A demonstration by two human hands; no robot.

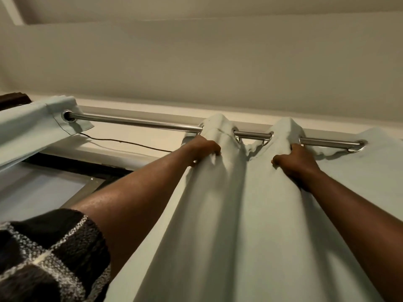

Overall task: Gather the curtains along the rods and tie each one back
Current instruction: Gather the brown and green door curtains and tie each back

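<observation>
A pale grey-green curtain (239,214) hangs by metal eyelets from a shiny steel rod (139,121) that runs across the top of the window. My left hand (201,150) grips the curtain's left edge fold just below the rod. My right hand (294,163) clutches the second fold further right, its thumb up by an eyelet. Two folds bulge above the rod between and beside my hands. A second curtain (32,123) of the same cloth hangs at the far left end of the rod, its last eyelet (69,116) visible.
Bare rod spans the gap between the two curtains. A thin dark wire (122,142) runs along the white frame under the rod. The dark window frame and pane (43,188) show at lower left. A white wall and ceiling lie above.
</observation>
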